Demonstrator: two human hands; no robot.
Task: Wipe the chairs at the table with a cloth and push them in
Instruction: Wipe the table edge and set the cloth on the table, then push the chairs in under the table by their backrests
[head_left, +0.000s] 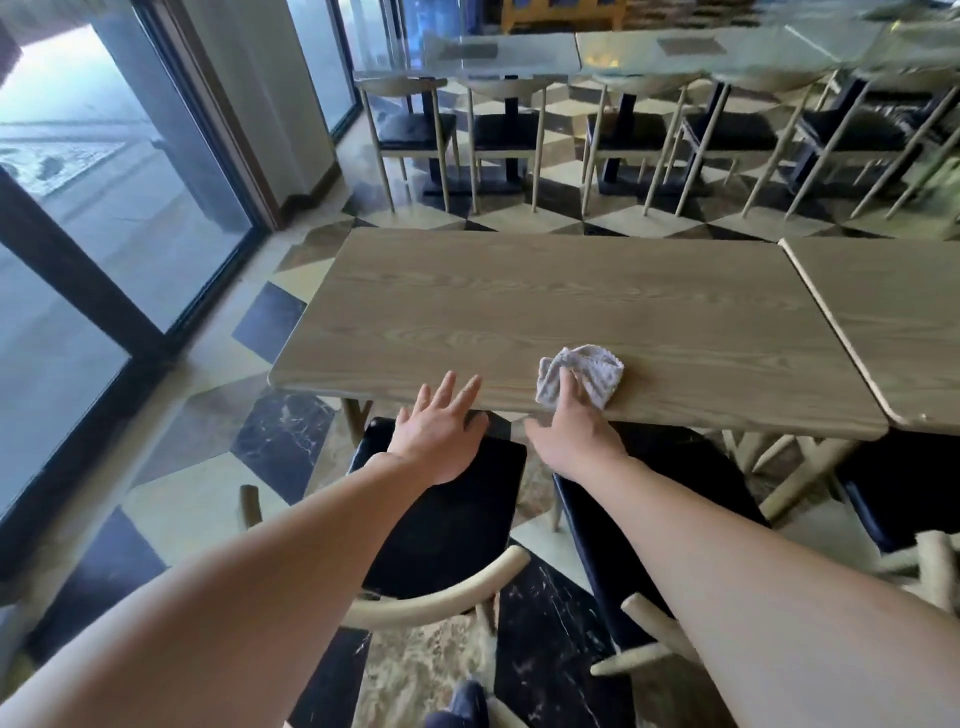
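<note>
Checkered marble floor (218, 483) shows as open strips left of the wooden table (519, 312) and between the two black-seated chairs. Left chair (447, 519) sits below the left hand (436, 431), its seat partly under the table edge; right chair (649, 519) lies beneath the right forearm. Left-hand fingers are straight and spread, tips over the near table edge. Right hand (571, 421) fingers clutch the pale cloth (582, 374), which rests on the tabletop just inside that edge.
</note>
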